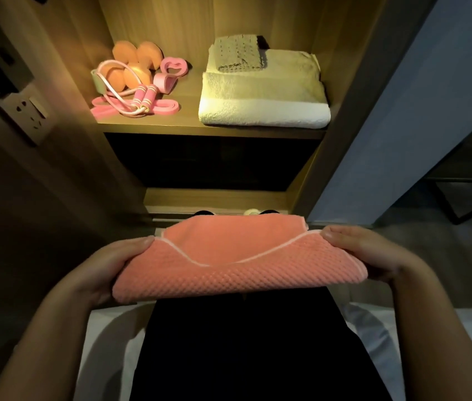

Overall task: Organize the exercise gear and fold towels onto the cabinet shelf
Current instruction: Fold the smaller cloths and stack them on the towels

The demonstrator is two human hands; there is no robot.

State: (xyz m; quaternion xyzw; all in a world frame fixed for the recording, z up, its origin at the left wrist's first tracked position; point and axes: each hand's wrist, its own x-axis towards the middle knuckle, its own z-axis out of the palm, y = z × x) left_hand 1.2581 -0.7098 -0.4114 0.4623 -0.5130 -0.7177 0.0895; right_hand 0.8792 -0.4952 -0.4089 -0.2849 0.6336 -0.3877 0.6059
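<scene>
**Q:** Where is the pink towel (237, 261)?

**A:** Off the shelf (189, 120), part folded and held level before the cabinet. The left hand (104, 270) and right hand (367, 256), well apart, each pinch an end so the fold lies flat.

**Q:** And the shelf?

**A:** Gear (130, 79) sits at its left end. The white towel (263, 96) at the right end is probably the stack it joins.

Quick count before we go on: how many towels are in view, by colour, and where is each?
Pink towel: 1, held between the left hand and the right hand
White towel: 1, folded on the shelf
Grey towel: 1, lying on top of the white towel
Total: 3
</scene>
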